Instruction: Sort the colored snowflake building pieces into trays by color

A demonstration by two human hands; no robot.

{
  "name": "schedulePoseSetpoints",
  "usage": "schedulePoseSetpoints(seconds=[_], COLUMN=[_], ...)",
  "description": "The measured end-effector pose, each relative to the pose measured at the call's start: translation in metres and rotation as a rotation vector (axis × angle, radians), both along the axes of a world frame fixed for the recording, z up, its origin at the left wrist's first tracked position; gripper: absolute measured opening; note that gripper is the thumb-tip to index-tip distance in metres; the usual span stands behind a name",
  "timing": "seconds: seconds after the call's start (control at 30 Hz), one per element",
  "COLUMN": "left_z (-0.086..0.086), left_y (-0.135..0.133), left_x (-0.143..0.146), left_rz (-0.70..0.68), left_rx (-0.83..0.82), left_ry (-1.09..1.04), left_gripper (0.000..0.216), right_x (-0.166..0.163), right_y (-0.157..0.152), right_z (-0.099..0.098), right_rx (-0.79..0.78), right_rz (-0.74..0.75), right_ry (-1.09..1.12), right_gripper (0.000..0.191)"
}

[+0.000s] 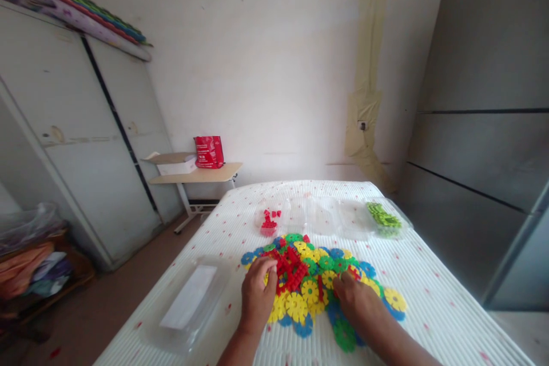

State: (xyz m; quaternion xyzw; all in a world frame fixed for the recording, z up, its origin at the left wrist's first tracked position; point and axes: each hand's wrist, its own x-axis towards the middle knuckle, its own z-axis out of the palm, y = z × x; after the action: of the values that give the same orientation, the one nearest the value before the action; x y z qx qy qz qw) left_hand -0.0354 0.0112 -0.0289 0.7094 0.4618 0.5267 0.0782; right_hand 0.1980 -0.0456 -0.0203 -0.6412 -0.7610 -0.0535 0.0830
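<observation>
A loose pile of flower-shaped plastic discs [295,306] in yellow, blue and green lies on the table, with red interlocking blocks [294,269] heaped over its left middle. At the left edge of the pile is my left hand [258,291], fingers curled beside the red blocks; whatever they hold is hidden. My right hand [354,296] reaches into the right side of the pile, its fingers closed and pointing down among discs and bits of red. What those fingertips grip cannot be made out.
Behind the pile stands a clear compartment tray [321,218], with red blocks [269,224] at its left end and light green pieces [384,217] at its right. A clear plastic lid [189,300] with a white label lies to the left. A red bag [209,152] rests on a side table.
</observation>
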Motion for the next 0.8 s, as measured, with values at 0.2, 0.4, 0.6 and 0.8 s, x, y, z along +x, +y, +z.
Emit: schedulePoseSetpoints(seconds=[0.2,0.4,0.6,0.8], left_z=[0.004,0.004,-0.004,-0.013], left_y=[-0.002,0.008,0.018,0.022], left_x=[0.008,-0.006,-0.029,-0.028], left_rz=[-0.088,0.01,0.228,0.17], left_rx=[-0.236,-0.31,-0.249,-0.214], left_ry=[-0.304,-0.489,-0.41,-0.325], left_gripper=[0.024,0.029,0.029,0.025], right_x=[-0.006,-0.038,-0.072,-0.077], right_y=[0.005,0.051,0.11,0.122], right_z=[0.04,0.072,0.089,0.099], right_rx=[-0.022,-0.129,-0.097,-0.032], right_rz=[0.108,0.21,0.204,0.237], right_ry=[0.297,0.423,0.467,0.54], right_gripper=[0.019,0.013,0.022,0.032])
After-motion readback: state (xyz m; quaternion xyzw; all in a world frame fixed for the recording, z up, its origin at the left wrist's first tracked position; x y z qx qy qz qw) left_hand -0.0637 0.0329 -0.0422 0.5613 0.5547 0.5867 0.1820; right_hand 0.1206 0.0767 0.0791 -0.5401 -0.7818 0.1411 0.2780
